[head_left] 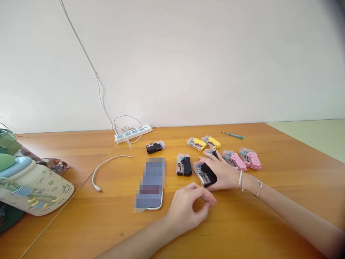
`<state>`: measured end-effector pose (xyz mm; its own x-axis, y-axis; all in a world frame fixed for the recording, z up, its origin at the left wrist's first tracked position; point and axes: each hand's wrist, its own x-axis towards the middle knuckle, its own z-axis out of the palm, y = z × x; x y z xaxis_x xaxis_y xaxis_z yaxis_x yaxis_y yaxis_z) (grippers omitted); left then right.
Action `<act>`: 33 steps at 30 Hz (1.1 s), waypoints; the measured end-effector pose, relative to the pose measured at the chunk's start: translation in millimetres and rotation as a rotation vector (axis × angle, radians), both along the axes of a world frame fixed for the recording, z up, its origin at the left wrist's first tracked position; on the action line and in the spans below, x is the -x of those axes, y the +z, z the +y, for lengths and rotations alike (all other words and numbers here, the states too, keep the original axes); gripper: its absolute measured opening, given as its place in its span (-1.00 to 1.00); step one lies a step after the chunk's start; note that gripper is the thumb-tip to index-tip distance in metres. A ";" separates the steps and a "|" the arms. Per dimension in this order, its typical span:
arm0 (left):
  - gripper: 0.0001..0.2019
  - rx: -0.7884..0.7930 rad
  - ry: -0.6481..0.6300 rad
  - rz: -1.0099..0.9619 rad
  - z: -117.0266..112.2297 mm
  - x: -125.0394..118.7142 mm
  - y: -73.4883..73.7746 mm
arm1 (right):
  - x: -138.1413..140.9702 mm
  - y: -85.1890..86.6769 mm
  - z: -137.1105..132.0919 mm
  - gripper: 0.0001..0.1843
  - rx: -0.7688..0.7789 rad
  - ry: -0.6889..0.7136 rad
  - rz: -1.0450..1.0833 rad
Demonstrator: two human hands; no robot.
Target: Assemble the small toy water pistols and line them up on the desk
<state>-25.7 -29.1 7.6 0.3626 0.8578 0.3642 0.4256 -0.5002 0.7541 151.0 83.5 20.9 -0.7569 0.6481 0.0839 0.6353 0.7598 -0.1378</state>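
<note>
My right hand (pixel 222 171) is closed around a small black-and-clear plastic gadget (pixel 207 174), which is tilted near the tabletop. The fingers reach over its top, and the palm hides its right side. Just beyond the fingers lies another black-and-clear gadget (pixel 211 154), partly covered. My left hand (pixel 187 205) is held low in front, loosely curved, with a gap between thumb and fingers and nothing visible in it. A third black-and-clear gadget (pixel 184 165) lies just past the left hand. To the left is a phone (pixel 151 187), its screen blurred out.
Yellow gadgets (pixel 198 144), pink gadgets (pixel 236 161) and another black one (pixel 155 146) lie around the hands. A teal screwdriver (pixel 234 135) is farther back. A white power strip (pixel 134 133) and charging cable (pixel 107 158) are back left. A patterned bottle (pixel 45 187) occupies the left side.
</note>
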 end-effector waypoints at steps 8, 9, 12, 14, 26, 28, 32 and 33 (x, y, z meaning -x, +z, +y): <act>-0.83 -0.030 0.267 -0.125 7.0 5.0 -1.4 | -8.4 -6.3 -51.9 -0.08 -0.083 0.029 0.246; -0.79 -0.005 0.275 -0.128 7.6 5.3 -1.5 | -6.7 -7.4 -56.4 -0.08 -0.115 0.036 0.279; -0.67 0.069 0.243 -0.120 8.0 5.5 -1.4 | -2.2 -12.2 -65.6 -0.05 -0.117 0.048 0.387; -0.59 0.098 0.209 -0.105 7.6 5.5 -1.6 | -1.1 -16.2 -67.9 -0.03 -0.076 0.051 0.464; -0.30 0.343 0.092 -0.190 7.0 4.9 -3.9 | -11.5 -18.2 -55.0 -0.18 -0.134 0.225 0.495; -0.33 0.331 0.114 -0.194 6.4 4.2 -2.6 | -15.8 -16.7 -47.3 -0.31 -0.122 0.264 0.481; -0.35 0.280 0.084 -0.134 4.4 2.5 -1.3 | -21.6 -16.5 -37.3 -0.44 -0.118 0.236 0.481; -0.35 0.256 0.071 -0.120 3.9 2.2 -1.3 | -22.2 -16.7 -36.6 -0.42 -0.114 0.229 0.472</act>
